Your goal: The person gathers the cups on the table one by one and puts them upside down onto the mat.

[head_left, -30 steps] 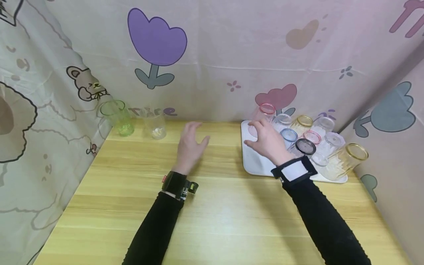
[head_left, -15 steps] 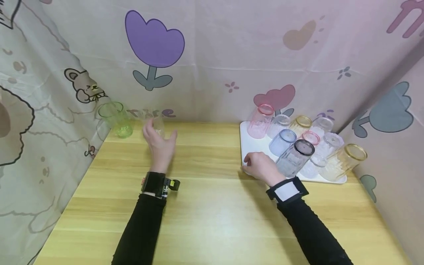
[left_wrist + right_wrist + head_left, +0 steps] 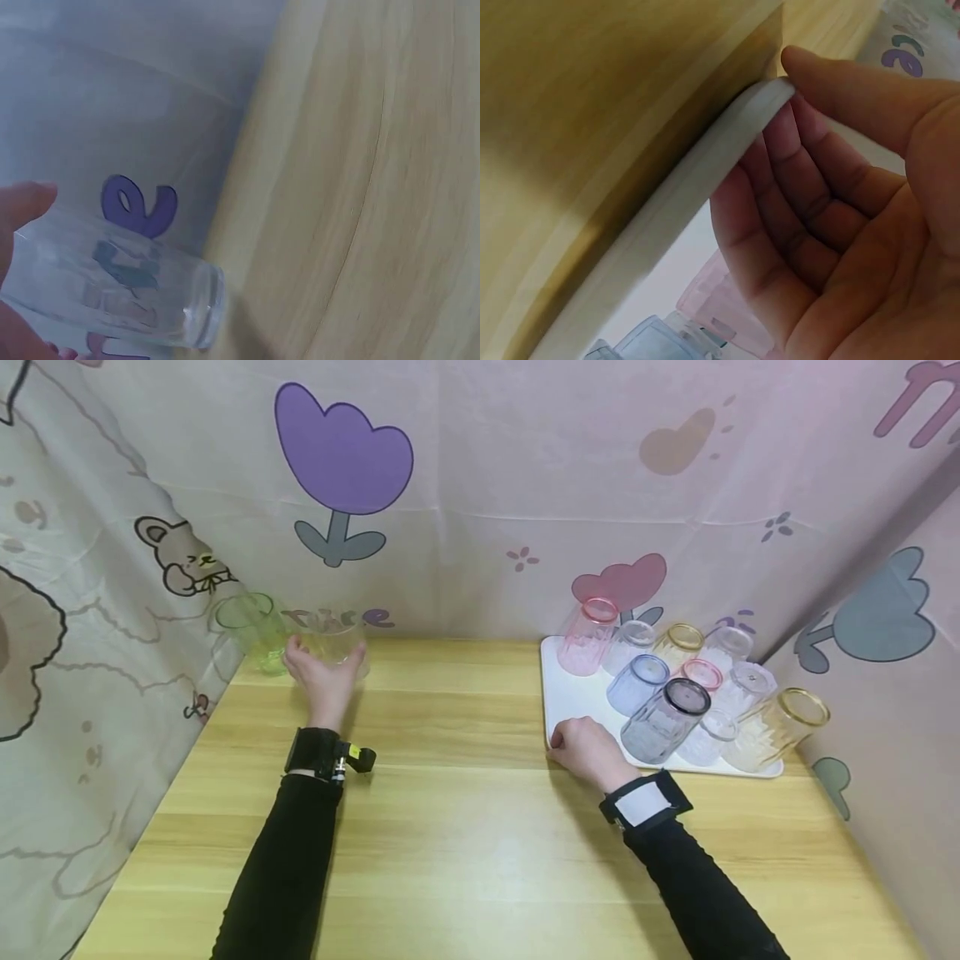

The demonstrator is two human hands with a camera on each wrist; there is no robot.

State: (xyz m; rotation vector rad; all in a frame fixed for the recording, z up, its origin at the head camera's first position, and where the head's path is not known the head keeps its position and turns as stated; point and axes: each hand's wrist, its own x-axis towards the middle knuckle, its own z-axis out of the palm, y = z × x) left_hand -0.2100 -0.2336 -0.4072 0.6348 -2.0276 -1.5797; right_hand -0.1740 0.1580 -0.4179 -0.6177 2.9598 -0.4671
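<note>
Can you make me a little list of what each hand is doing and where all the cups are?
left hand: grips the clear cup near the back wall
right hand: thumb and fingers hold the near-left rim of the white tray
green cup: upright, just left of the clear cup
cups on tray: pink, blue, grey, amber and clear ones, upside down
table: light wood

Left hand reaches forward, fingers curled; right hand cupped, resting
</note>
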